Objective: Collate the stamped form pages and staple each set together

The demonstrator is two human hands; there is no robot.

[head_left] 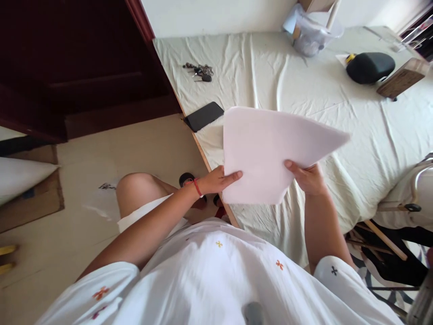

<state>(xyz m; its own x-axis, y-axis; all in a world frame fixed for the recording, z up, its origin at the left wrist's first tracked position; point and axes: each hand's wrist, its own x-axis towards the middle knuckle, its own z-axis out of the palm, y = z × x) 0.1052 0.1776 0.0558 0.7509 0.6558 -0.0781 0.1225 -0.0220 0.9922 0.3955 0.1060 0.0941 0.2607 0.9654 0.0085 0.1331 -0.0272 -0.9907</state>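
A white sheet of paper [267, 149] is held up in the air over the near edge of a table draped in a cream cloth [270, 72]. My left hand [218, 179] pinches the sheet's lower left edge, a red cord around its wrist. My right hand [306, 177] grips the lower right edge, thumb on top. The sheet tilts up toward the right.
A black phone [203, 115] lies at the table's left edge and a bunch of keys [199, 71] farther back. At the back stand a clear plastic container [313, 34], a black pouch [370, 67] and a wooden block [401, 81]. A chair [412, 198] is on the right.
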